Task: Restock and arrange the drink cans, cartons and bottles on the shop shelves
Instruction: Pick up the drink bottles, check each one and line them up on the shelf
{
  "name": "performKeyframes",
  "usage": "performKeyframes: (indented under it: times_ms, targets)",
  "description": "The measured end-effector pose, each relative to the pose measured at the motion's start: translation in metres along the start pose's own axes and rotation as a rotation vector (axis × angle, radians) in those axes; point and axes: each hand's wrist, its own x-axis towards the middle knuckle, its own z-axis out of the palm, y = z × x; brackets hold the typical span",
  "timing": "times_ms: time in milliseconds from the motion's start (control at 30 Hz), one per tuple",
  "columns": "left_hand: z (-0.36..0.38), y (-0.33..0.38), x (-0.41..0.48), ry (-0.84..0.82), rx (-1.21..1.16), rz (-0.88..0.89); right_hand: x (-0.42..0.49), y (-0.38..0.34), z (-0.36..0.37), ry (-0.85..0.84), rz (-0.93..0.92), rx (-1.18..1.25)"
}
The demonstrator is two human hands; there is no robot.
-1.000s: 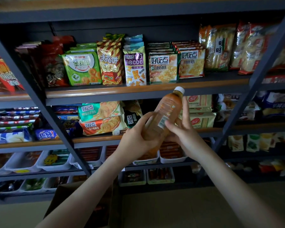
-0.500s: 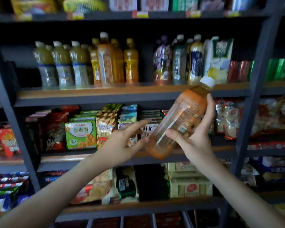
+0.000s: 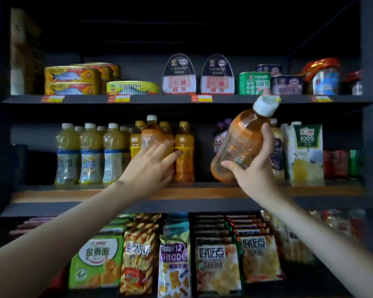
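Right hand grips orange tea bottle around lower body, bottle tilted, white cap up-right, held in front of drinks shelf gap. Left hand fingers spread, straight, reaching at orange bottles on same shelf; contact unclear. Pale yellow bottles left, juice carton right. Canned goods above, snack packs below.
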Motion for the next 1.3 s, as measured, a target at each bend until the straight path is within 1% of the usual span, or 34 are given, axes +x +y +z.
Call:
performKeyframes:
  times_ms: [67, 133, 233, 333, 467, 567, 633, 733, 867, 1033, 1233, 1300]
  targets:
    - [0.014, -0.013, 0.013, -0.025, 0.087, 0.054, 0.008, 0.012, 0.013, -0.111, 0.023, -0.034]
    - [0.029, -0.023, 0.024, -0.057, 0.154, 0.050, 0.015, 0.024, 0.025, -0.190, 0.049, -0.066]
    - [0.054, -0.033, 0.034, -0.072, 0.217, 0.068, 0.024, 0.043, 0.041, -0.293, 0.172, -0.058]
    - [0.076, -0.038, 0.042, -0.091, 0.261, 0.120, 0.030, 0.060, 0.054, -0.361, 0.238, -0.076]
    - [0.092, -0.036, 0.054, -0.169, 0.326, 0.155, 0.046, 0.081, 0.068, -0.452, 0.344, -0.081]
    - [0.097, -0.030, 0.065, -0.163, 0.372, 0.166, 0.053, 0.090, 0.079, -0.527, 0.386, -0.117]
    - [0.103, -0.028, 0.071, -0.175, 0.431, 0.210, 0.054, 0.092, 0.085, -0.548, 0.388, -0.149]
    - [0.109, -0.026, 0.076, -0.282, 0.525, 0.221, 0.053, 0.093, 0.095, -0.565, 0.404, -0.205]
    - [0.110, -0.025, 0.076, -0.341, 0.531, 0.191, 0.049, 0.092, 0.105, -0.595, 0.404, -0.310]
    - [0.110, -0.024, 0.075, -0.346, 0.502, 0.175, 0.051, 0.093, 0.091, -0.741, 0.443, -0.208]
    - [0.110, -0.022, 0.076, -0.364, 0.518, 0.158, 0.047, 0.087, 0.088, -0.748, 0.436, -0.205]
    - [0.111, -0.022, 0.076, -0.361, 0.516, 0.150, 0.046, 0.085, 0.092, -0.734, 0.419, -0.238]
